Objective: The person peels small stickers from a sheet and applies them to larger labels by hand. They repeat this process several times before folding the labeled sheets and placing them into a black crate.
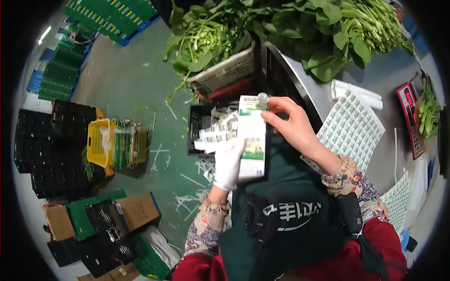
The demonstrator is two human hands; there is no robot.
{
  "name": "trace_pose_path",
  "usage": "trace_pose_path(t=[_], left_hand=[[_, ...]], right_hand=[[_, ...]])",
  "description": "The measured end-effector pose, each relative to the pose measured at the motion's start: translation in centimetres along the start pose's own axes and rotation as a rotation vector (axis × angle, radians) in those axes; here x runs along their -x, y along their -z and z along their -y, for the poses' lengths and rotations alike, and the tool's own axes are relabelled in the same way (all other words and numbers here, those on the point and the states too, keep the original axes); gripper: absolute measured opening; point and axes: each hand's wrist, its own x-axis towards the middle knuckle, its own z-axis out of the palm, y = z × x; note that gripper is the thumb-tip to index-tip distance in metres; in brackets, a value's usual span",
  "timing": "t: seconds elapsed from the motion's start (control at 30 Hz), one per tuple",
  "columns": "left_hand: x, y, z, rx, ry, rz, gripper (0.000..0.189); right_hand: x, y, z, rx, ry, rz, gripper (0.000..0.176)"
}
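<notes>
My left hand (228, 164), in a white glove, is closed on the left side of a tall white-and-green printed package (253, 161) in front of my apron. At the package's top right corner, my right hand (293, 124) is bare, its thumb and forefinger pinched together. A small round clear sticker (263, 98) shows at its forefinger tip, overlapping the package's upper edge. Strips of printed labels (215, 136) stick out beside my gloved fingers, over a black crate (193, 126) holding more paper scraps.
A crate of leafy greens (225, 70) stands ahead. On the metal table (344, 75) at right lie bundled greens (370, 28), a sticker sheet (351, 129), white rolls (356, 91) and a red scale (409, 117). A yellow basket (100, 143) and stacked crates (56, 145) stand left.
</notes>
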Motion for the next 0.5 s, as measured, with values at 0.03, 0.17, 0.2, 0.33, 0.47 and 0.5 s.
trace_pose_path(t=[0.03,0.17,0.2,0.33,0.47,0.5], left_hand=[[0.1,-0.8,-1.1,0.122,0.024,-0.025,0.026],[-0.7,-0.1,-0.2,-0.01,-0.087,-0.065,0.026],[-0.7,-0.1,-0.2,-0.043,-0.112,-0.058,0.026],[-0.7,-1.0,-0.1,-0.021,-0.164,-0.118,0.023],[-1.0,-1.4,-1.3,0.385,-0.003,-0.038,0.03],[-0.7,-1.4,-1.7,0.567,0.042,0.12,0.041]], right_hand=[[0.7,-0.1,0.8,-0.016,-0.113,0.042,0.026],[2.7,-1.1,1.6,-0.029,-0.322,0.257,0.018],[2.9,-1.2,1.5,-0.015,-0.318,0.263,0.018],[3.3,-1.4,1.1,0.082,-0.195,0.279,0.043],[2.8,-1.5,-1.5,0.404,0.162,0.129,0.064],[2.2,-1.2,-0.4,0.293,0.049,0.136,0.061]])
